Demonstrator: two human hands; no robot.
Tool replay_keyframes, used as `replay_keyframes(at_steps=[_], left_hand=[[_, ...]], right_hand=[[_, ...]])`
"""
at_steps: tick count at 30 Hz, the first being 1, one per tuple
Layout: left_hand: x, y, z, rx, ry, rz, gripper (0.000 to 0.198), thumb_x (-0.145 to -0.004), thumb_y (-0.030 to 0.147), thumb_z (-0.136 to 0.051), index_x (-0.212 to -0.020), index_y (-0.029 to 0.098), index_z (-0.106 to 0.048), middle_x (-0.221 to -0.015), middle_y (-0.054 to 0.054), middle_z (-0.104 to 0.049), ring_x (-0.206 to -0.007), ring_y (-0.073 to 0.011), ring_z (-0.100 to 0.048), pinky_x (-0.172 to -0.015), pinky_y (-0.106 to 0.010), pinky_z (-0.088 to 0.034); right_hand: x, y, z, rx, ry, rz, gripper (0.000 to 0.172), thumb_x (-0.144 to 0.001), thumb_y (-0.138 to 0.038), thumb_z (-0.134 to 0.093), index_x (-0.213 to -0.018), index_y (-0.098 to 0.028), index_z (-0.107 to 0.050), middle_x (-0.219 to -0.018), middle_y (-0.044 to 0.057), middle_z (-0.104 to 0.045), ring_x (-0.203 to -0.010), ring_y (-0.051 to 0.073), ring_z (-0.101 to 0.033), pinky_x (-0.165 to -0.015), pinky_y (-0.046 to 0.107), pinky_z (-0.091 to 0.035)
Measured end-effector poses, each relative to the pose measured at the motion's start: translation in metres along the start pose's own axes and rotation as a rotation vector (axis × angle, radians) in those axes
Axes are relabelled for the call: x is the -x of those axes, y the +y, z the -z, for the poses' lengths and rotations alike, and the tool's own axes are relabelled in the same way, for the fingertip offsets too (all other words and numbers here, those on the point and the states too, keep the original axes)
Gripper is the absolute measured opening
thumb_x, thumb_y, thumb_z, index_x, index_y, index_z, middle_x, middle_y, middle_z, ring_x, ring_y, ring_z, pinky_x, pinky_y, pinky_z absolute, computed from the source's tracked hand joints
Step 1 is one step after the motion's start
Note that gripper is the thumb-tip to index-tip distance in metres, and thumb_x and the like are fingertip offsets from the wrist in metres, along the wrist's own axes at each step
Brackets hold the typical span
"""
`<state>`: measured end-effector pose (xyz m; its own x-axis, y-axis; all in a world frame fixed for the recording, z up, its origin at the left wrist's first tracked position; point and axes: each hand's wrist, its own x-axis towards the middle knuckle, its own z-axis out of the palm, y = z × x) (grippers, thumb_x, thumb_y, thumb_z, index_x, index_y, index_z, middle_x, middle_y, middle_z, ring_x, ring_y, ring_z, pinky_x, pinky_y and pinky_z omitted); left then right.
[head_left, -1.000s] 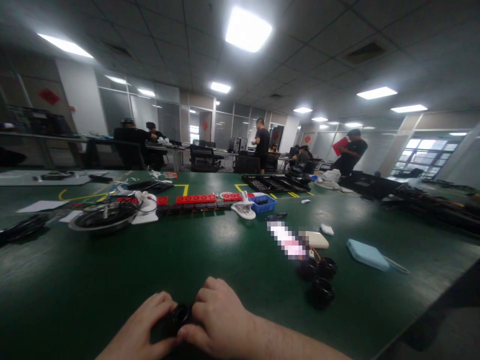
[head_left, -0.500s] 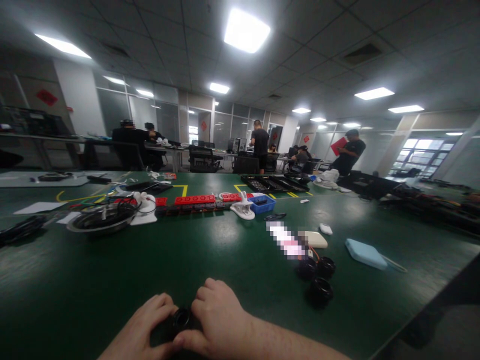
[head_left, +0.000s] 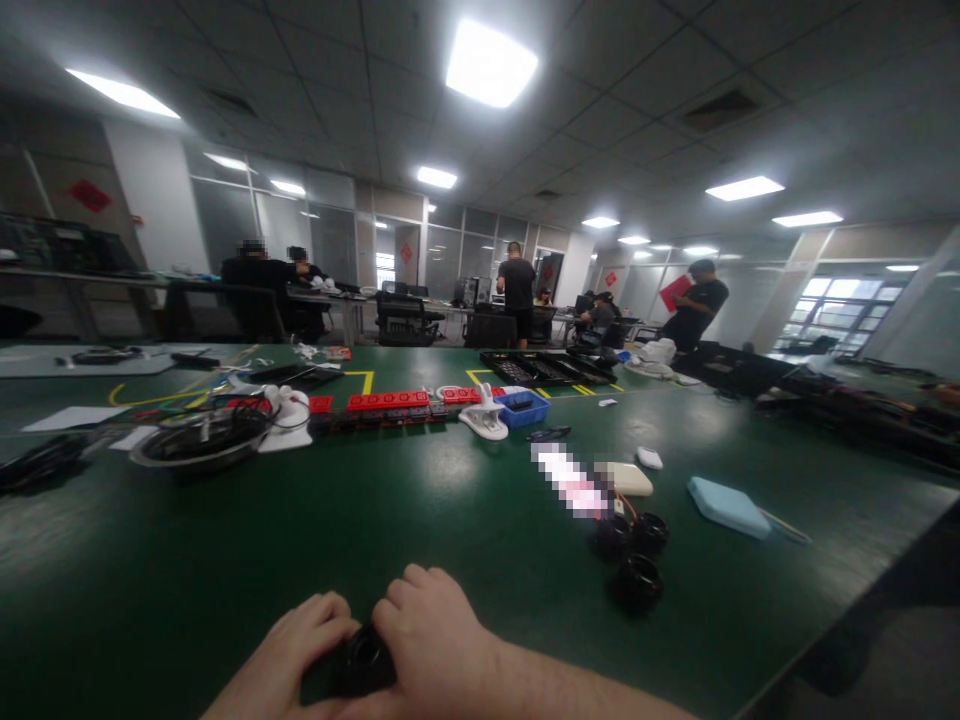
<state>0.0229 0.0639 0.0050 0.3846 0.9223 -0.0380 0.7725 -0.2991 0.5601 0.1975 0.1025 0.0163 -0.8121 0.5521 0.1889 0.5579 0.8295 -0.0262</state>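
At the near edge of the green table, a black round part with a hole in its top (head_left: 367,650) sits between my hands. My left hand (head_left: 289,655) curls around its left side. From the right, my right hand (head_left: 431,635) wraps over it, and its thumb reaches below the hole. Fingers hide most of the part, so its full shape does not show. Several similar black round parts (head_left: 640,580) stand to the right, with an orange cable beside them.
Near those parts lie a blurred-out phone (head_left: 574,482), a cream case (head_left: 630,478), a small white case (head_left: 649,458) and a light blue box (head_left: 727,505). Farther back are a metal bowl (head_left: 196,460), red strips (head_left: 390,399), a white clip (head_left: 484,412) and a blue bin (head_left: 525,408).
Around the black part my hands have shifted slightly; the right thumb sits lower and more of the part's dark top shows. The view has moved very slightly.
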Motion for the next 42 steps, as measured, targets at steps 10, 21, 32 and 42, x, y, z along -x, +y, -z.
replay_keyframes(at_steps=[10,21,32,42], left_hand=[[-0.001,-0.007,-0.004,0.072,0.075,-0.066,0.029,-0.065,0.050,-0.062,-0.078,0.024,-0.062,-0.081,0.001,-0.056,-0.075,-0.0163,-0.048,-0.067,-0.024,-0.040],[0.000,-0.008,-0.008,0.069,0.102,-0.084,0.028,-0.064,0.049,-0.062,-0.078,0.025,-0.063,-0.082,0.001,-0.057,-0.075,-0.0173,-0.049,-0.069,-0.024,-0.041],[0.002,-0.002,-0.007,0.030,0.097,-0.027,0.029,-0.062,0.049,-0.065,-0.081,0.027,-0.063,-0.087,-0.001,-0.059,-0.082,-0.0214,-0.050,-0.075,-0.030,-0.043],[0.003,0.001,-0.009,-0.010,0.109,-0.042,0.026,-0.067,0.048,-0.060,-0.074,0.024,-0.060,-0.082,-0.001,-0.056,-0.080,-0.0202,-0.048,-0.075,-0.030,-0.041]], right_hand=[[0.001,-0.002,0.000,-0.014,-0.016,-0.005,0.074,-0.061,-0.084,-0.029,-0.075,-0.016,-0.058,-0.070,0.005,-0.058,-0.062,0.019,-0.050,-0.059,0.033,-0.045],[-0.002,-0.002,0.001,-0.016,-0.049,0.020,0.073,-0.063,-0.083,-0.029,-0.076,-0.017,-0.057,-0.067,0.004,-0.058,-0.059,0.019,-0.050,-0.058,0.034,-0.046],[0.001,-0.003,-0.012,-0.081,0.102,0.034,0.066,-0.068,-0.078,-0.032,-0.087,-0.017,-0.050,-0.077,0.004,-0.054,-0.064,0.018,-0.049,-0.058,0.032,-0.046],[0.004,-0.006,0.003,-0.057,0.052,0.085,0.047,-0.076,-0.061,-0.045,-0.086,-0.016,-0.050,-0.079,0.004,-0.054,-0.067,0.018,-0.049,-0.056,0.028,-0.044]])
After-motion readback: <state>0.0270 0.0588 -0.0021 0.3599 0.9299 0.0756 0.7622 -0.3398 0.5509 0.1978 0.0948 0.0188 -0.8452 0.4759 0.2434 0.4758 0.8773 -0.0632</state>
